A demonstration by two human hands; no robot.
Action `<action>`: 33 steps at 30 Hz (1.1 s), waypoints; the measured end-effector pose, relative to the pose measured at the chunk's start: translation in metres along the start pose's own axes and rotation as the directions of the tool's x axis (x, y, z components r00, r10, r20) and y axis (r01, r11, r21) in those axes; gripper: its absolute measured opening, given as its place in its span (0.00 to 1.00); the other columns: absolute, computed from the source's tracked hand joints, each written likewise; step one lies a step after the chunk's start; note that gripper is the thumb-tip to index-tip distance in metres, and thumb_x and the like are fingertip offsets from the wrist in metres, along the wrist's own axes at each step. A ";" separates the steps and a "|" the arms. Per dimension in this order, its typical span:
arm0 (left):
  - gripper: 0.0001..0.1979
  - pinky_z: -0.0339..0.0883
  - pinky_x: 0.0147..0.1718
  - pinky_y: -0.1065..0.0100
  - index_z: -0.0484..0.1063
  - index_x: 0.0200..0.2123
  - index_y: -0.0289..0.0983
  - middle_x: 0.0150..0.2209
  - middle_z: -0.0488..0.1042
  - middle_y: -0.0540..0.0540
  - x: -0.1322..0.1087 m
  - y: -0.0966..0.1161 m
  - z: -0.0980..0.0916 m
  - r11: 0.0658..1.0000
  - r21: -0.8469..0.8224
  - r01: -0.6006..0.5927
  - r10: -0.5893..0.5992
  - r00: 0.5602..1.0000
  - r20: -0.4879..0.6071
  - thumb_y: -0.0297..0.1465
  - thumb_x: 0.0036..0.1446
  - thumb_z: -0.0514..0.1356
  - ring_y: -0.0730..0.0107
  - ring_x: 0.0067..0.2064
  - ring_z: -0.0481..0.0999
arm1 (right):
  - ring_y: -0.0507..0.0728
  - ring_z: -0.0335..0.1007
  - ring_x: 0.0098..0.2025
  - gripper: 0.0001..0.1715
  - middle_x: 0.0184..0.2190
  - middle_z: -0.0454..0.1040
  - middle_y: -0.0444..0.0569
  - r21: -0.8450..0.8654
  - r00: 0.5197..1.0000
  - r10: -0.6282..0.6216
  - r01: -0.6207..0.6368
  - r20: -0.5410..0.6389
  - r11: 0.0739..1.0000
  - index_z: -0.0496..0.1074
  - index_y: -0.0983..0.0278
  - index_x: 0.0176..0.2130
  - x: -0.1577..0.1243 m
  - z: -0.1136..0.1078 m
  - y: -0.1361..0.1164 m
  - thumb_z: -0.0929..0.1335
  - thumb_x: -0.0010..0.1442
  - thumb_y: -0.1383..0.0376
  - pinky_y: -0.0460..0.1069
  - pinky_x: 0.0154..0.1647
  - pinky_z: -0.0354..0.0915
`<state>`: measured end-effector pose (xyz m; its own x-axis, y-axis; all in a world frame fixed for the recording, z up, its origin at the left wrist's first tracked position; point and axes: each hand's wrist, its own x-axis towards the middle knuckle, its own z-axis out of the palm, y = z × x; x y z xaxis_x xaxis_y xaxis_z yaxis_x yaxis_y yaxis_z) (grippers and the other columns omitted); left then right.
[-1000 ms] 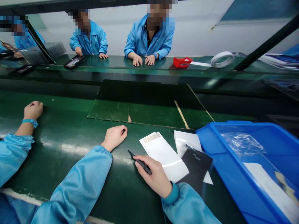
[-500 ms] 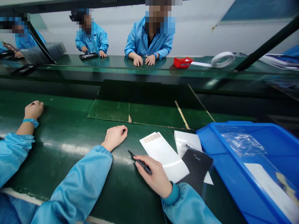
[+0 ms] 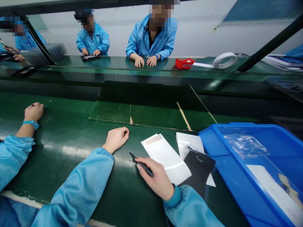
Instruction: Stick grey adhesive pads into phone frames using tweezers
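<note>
My left hand (image 3: pixel 115 138) rests on the green bench mat (image 3: pixel 63 170), fingers curled and holding nothing. My right hand (image 3: pixel 155 178) grips black pointed tweezers (image 3: pixel 144 168), whose tip sticks out beyond my fingers towards the bench. Just right of those tips lies a white sheet (image 3: pixel 165 160) with a tan strip of small labels (image 3: pixel 153 139) at its far end. My right hand overlaps its near corner. Beyond it, a black sheet (image 3: pixel 200 167) lies over another white sheet (image 3: pixel 189 142).
A blue plastic tray (image 3: pixel 233 164) at the right holds clear plastic film and white sheets. A co-worker's arm with a blue wristband (image 3: pixel 30 124) lies at my left. Across the bench stand co-workers, a red box (image 3: pixel 185 63) and a white tape roll (image 3: pixel 225 60).
My hands and the sheets have not moved. Across the bench, the far-left co-worker has straightened, with both hands now nearer a black device, which has shifted right and lies straighter.
</note>
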<state>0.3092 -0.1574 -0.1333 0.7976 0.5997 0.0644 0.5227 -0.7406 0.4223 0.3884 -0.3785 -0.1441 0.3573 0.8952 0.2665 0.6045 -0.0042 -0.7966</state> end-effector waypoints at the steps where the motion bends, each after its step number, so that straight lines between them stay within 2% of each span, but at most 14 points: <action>1: 0.09 0.53 0.28 0.69 0.76 0.38 0.44 0.27 0.75 0.53 0.000 0.000 0.000 1.000 0.000 0.000 0.000 1.000 -0.001 0.34 0.62 0.56 0.71 0.30 0.73 | 0.58 0.78 0.43 0.11 0.42 0.80 0.49 0.003 1.000 0.002 -0.002 0.001 1.000 0.74 0.58 0.47 0.000 0.000 0.000 0.66 0.65 0.66 0.51 0.45 0.74; 13: 0.09 0.52 0.28 0.69 0.76 0.38 0.46 0.27 0.74 0.55 -0.004 -0.002 0.001 1.000 0.003 0.001 -0.001 1.000 0.002 0.36 0.62 0.55 0.71 0.29 0.72 | 0.57 0.78 0.42 0.13 0.40 0.80 0.50 0.012 1.000 0.016 -0.016 -0.006 1.000 0.75 0.60 0.47 -0.003 0.000 -0.005 0.66 0.63 0.67 0.51 0.46 0.72; 20: 0.12 0.52 0.28 0.71 0.74 0.41 0.47 0.27 0.73 0.54 -0.004 -0.007 0.004 0.998 0.044 0.053 -0.057 0.995 0.087 0.40 0.63 0.52 0.69 0.32 0.73 | 0.56 0.78 0.41 0.15 0.41 0.81 0.48 -0.015 0.999 0.043 -0.043 -0.012 0.999 0.76 0.60 0.47 -0.005 0.004 -0.006 0.68 0.59 0.68 0.48 0.46 0.71; 29: 0.15 0.55 0.28 0.72 0.71 0.45 0.48 0.29 0.72 0.54 -0.003 -0.011 0.006 0.994 0.065 0.092 -0.103 0.974 0.200 0.43 0.64 0.48 0.69 0.33 0.73 | 0.55 0.75 0.38 0.21 0.38 0.78 0.48 0.013 0.997 0.061 -0.060 -0.051 0.998 0.77 0.60 0.49 -0.007 0.008 -0.004 0.71 0.55 0.69 0.46 0.42 0.69; 33: 0.16 0.55 0.28 0.72 0.71 0.46 0.48 0.31 0.73 0.53 -0.002 -0.013 0.008 0.992 0.075 0.106 -0.120 0.967 0.225 0.44 0.64 0.47 0.69 0.33 0.73 | 0.54 0.73 0.33 0.19 0.33 0.76 0.47 -0.032 0.998 0.061 -0.062 -0.032 0.998 0.78 0.60 0.47 -0.007 0.009 -0.003 0.72 0.54 0.68 0.45 0.39 0.69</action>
<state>0.3034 -0.1509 -0.1463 0.7761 0.6008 -0.1917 0.6252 -0.6936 0.3577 0.3781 -0.3807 -0.1487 0.4167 0.8783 0.2345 0.6036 -0.0745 -0.7938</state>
